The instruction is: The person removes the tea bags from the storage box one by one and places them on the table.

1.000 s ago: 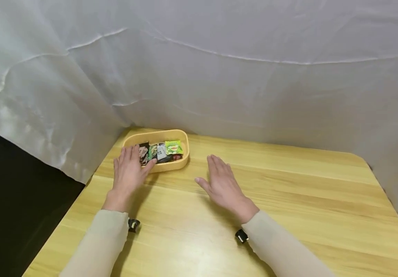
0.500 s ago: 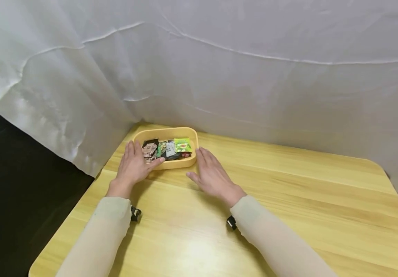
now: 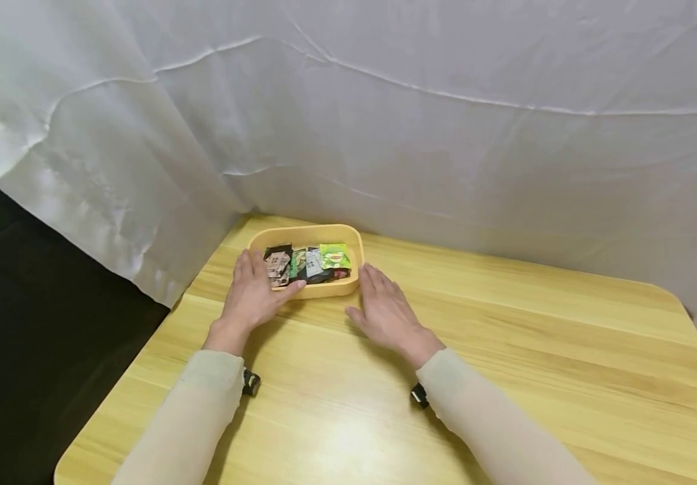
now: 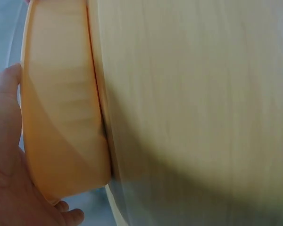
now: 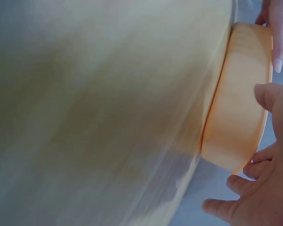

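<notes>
A yellow oblong tray (image 3: 330,290) stands at the table's back left and holds several small packets. Among them are a green and yellow Lipton sachet (image 3: 336,256), a pale sachet (image 3: 314,262) and dark sachets with brown labels (image 3: 278,263). My left hand (image 3: 253,294) lies at the tray's left end, thumb on the front rim and fingers extended along the side. My right hand (image 3: 387,310) has straight fingers at the tray's right end, thumb apart from the front wall. In the right wrist view, the fingertips (image 5: 251,170) reach the tray's corner.
The light wooden table (image 3: 506,350) runs out to the right and front. A grey-white cloth (image 3: 445,155) hangs behind it and to the left. A dark area (image 3: 51,350) lies beyond the left edge. Small black devices (image 3: 251,382) sit at both wrists.
My right hand has moved left to the tray's right end. My left hand stays at the left end, its fingers now lower along the side. The head view has shifted slightly.
</notes>
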The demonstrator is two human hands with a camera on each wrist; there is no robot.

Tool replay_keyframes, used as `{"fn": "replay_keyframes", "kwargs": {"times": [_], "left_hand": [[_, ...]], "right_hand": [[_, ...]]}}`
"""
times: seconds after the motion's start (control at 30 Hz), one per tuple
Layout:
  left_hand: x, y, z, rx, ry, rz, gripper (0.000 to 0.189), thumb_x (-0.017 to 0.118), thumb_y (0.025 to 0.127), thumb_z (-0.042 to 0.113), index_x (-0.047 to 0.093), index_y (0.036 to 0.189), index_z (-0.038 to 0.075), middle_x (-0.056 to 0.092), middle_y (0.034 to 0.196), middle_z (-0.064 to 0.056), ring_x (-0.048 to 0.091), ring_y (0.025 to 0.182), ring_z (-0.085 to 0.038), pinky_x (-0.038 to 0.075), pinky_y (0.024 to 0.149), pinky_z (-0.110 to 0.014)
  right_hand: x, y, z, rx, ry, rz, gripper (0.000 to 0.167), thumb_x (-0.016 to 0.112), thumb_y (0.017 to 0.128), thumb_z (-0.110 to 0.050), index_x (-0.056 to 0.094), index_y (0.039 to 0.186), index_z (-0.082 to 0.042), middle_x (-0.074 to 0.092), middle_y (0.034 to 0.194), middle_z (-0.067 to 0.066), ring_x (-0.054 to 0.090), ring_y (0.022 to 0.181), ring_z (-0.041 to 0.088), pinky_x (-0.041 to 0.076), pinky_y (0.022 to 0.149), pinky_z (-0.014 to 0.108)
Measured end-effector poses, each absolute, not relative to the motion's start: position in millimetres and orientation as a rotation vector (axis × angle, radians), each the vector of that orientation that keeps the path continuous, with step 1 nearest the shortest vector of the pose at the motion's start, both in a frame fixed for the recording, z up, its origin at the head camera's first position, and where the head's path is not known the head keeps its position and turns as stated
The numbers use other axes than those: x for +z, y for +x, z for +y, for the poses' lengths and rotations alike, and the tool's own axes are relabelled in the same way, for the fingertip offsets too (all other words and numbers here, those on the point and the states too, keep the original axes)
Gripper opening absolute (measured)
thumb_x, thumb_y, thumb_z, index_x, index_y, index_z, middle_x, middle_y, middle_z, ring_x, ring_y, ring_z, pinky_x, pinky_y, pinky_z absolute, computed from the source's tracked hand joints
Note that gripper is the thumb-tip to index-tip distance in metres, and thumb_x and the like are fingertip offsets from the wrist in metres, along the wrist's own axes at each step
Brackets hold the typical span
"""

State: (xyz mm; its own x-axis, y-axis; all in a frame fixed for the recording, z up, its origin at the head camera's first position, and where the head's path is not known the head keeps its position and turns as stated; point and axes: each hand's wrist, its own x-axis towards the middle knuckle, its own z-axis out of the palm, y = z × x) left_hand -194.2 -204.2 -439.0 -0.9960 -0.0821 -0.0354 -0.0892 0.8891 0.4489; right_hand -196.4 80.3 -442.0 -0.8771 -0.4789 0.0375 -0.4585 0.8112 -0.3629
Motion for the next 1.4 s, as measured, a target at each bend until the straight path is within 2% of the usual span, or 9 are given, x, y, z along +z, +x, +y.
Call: {"fn": "replay_keyframes", "kwargs": {"times": [0.23,0.43,0.7,0.9,1.07,1.23,1.4], "left_hand": [[-439,-192,-177,0.655,-0.042,3.061,0.135,0.046,0.088,0.091,-0.006,0.166,-0.005,-0.013,0.172,-0.031,-0.004,0.162,-0.049,0.006,0.133,-0.058],[-439,-186,-151,0.651,0.007,3.066,0.131,0.048,0.090,0.087,-0.003,0.166,-0.006,-0.010,0.172,-0.032,-0.005,0.162,-0.046,0.005,0.134,-0.053],[-439,-172,-127,0.663,0.090,3.082,0.125,0.052,0.093,0.081,0.003,0.166,-0.007,-0.004,0.174,-0.030,0.002,0.163,-0.045,0.015,0.132,-0.059],[-441,-167,-122,0.660,0.168,3.093,0.117,0.050,0.096,0.078,0.007,0.167,-0.005,-0.002,0.176,-0.024,0.003,0.164,-0.042,0.016,0.130,-0.064],[-439,-166,-123,0.629,0.239,3.040,0.116,0.047,0.097,0.079,0.005,0.167,-0.004,-0.004,0.175,-0.023,-0.002,0.164,-0.040,0.014,0.129,-0.068],[-435,-174,-130,0.618,0.291,2.991,0.115,0.048,0.098,0.078,0.005,0.168,-0.003,-0.006,0.175,-0.022,-0.004,0.164,-0.039,0.012,0.128,-0.069],[-434,-190,-141,0.643,0.307,2.968,0.124,0.053,0.091,0.083,0.002,0.169,0.000,-0.008,0.176,-0.018,-0.002,0.164,-0.038,0.012,0.129,-0.068]], "right_hand": [[-438,-183,107,-0.405,-0.717,3.030,0.084,0.065,0.102,-0.035,0.024,0.166,0.000,0.026,0.173,0.022,0.028,0.159,0.042,0.029,0.126,0.065],[-433,-170,130,-0.334,-0.705,3.100,0.075,0.061,0.099,-0.023,0.032,0.163,0.004,0.034,0.169,0.024,0.034,0.156,0.043,0.034,0.123,0.067],[-431,-146,163,-0.245,-0.725,3.170,0.073,0.066,0.097,-0.022,0.039,0.159,0.005,0.041,0.165,0.025,0.046,0.149,0.044,0.042,0.118,0.066],[-432,-131,180,-0.255,-0.772,3.232,0.070,0.068,0.094,-0.019,0.044,0.155,0.008,0.047,0.160,0.027,0.054,0.141,0.045,0.050,0.111,0.062],[-435,-122,188,-0.231,-0.795,3.270,0.070,0.070,0.093,-0.017,0.046,0.153,0.008,0.051,0.156,0.028,0.058,0.136,0.045,0.055,0.105,0.061],[-436,-120,192,-0.246,-0.781,3.276,0.069,0.070,0.093,-0.016,0.046,0.153,0.008,0.051,0.156,0.028,0.059,0.135,0.045,0.056,0.104,0.060],[-438,-126,189,-0.336,-0.787,3.244,0.068,0.068,0.093,-0.013,0.044,0.153,0.009,0.049,0.157,0.029,0.057,0.137,0.047,0.054,0.108,0.060]]}}
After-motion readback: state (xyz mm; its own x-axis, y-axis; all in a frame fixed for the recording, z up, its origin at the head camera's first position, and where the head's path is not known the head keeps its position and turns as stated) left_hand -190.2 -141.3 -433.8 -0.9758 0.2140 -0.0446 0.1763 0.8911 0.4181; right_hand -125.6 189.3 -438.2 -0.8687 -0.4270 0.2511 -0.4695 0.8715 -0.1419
